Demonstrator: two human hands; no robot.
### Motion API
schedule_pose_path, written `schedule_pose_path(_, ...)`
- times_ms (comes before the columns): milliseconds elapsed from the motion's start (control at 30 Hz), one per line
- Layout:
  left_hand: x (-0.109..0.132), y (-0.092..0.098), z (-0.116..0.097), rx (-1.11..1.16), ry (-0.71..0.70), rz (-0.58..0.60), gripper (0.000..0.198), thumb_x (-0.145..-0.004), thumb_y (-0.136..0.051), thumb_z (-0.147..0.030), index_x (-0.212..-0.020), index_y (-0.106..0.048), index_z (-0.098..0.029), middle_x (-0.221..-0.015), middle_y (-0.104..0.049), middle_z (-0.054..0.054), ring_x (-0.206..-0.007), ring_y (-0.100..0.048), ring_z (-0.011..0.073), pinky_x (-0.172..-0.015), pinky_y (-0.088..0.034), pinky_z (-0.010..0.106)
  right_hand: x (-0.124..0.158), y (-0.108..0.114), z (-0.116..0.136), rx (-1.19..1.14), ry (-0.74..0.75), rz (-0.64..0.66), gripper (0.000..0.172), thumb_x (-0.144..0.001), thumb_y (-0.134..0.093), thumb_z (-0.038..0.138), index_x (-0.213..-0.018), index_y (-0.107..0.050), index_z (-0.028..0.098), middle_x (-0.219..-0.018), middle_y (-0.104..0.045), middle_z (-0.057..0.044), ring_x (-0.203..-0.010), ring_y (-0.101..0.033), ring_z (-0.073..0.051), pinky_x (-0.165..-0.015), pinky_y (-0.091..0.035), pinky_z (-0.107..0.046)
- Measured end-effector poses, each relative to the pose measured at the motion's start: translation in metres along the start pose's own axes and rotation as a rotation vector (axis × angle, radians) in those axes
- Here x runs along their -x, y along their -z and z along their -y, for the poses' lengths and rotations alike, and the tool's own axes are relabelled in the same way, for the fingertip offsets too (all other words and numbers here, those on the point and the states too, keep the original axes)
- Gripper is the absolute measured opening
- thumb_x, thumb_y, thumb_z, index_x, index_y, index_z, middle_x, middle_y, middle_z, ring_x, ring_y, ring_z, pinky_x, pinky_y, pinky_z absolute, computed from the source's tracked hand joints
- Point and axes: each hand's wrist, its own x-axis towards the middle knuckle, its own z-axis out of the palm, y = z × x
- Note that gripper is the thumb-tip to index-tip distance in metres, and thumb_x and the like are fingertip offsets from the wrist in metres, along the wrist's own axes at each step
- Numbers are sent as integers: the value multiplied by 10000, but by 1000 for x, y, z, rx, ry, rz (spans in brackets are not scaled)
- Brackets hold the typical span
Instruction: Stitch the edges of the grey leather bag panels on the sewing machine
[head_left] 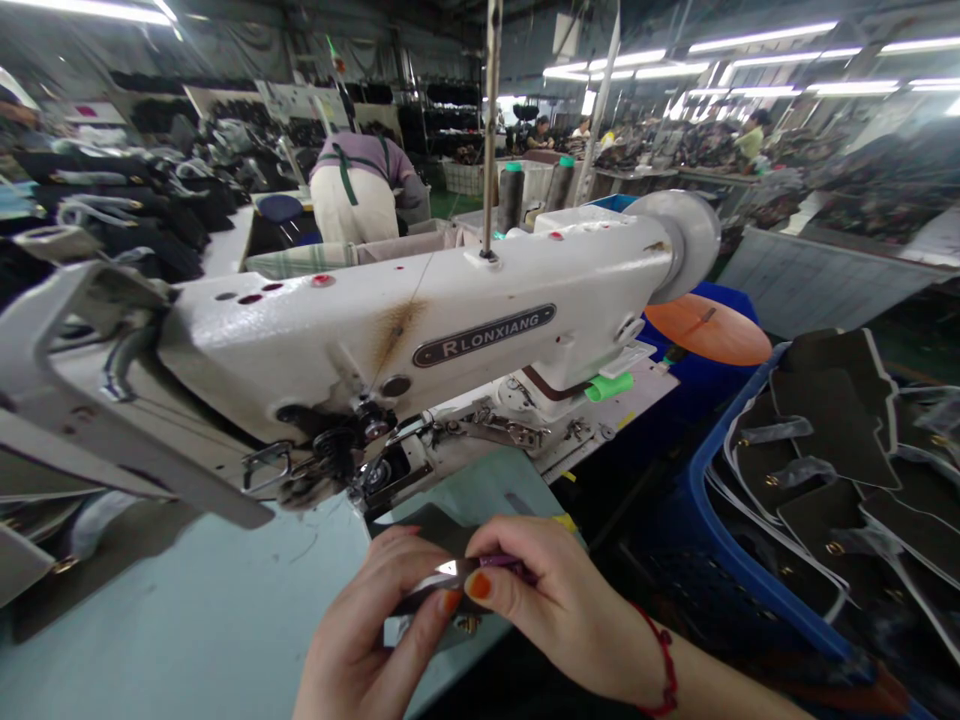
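Just in front of the sewing machine [420,330], my two hands meet over its pale table [187,600]. My left hand [367,620] is closed on a dark olive fabric piece [442,528], its thumb and fingers pinching the edge. Between thumb and fingers of my right hand [562,610] is a small purple-handled tool [504,562]; my grip hides most of it. A bright metallic glint shows where the fingertips meet, and I cannot tell which thing it belongs to. Small brass-coloured hardware [466,624] hangs under the fingers.
A blue basket [705,480] at right holds several dark panels [832,400] with white edges and plastic-wrapped hardware. More dark panels [67,560] lie at the table's left. Behind the machine are thread cones [511,195], an orange disc [709,328] and a bending person [356,185].
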Motion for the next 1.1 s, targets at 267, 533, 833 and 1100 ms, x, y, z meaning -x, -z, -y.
schedule_pose_path(267,-3,-1,-2,31,16,25,168,-864,-636,-126,-964,-642,-260,-838,-708,-46,-825,-663,126,-980,-432,254,-1,-4,-5,-43,-4,-33,300,-973,-556,412,-834,-639,159,-667,-552,28,-595,-483,-78,-583,-359,-178)
schedule_pose_path(533,-5,0,-4,21,226,-48,76,-876,-633,-224,-906,-699,-249,-843,-724,-4,-751,-680,137,-670,-532,171,6,3,-11,-383,-91,-94,460,-794,-750,516,-1063,-592,178,-891,-589,-22,-750,-561,-132,-641,-453,-204)
schedule_pose_path(833,-20,3,-9,20,383,35,249,-919,-557,-397,-964,-718,-213,-876,-756,35,-725,-680,146,-652,-533,178,7,5,-26,-59,6,-191,177,-796,-750,279,-734,-647,150,-664,-521,25,-599,-449,-93,-554,-315,-218)
schedule_pose_path(1100,-38,6,-10,1,499,67,392,-885,-521,-531,-1063,-716,-241,-1021,-764,37,-924,-691,200,-762,-530,226,2,7,-30,-449,-276,-180,324,-758,-790,416,-863,-654,142,-681,-537,21,-569,-400,-83,-515,-287,-210)
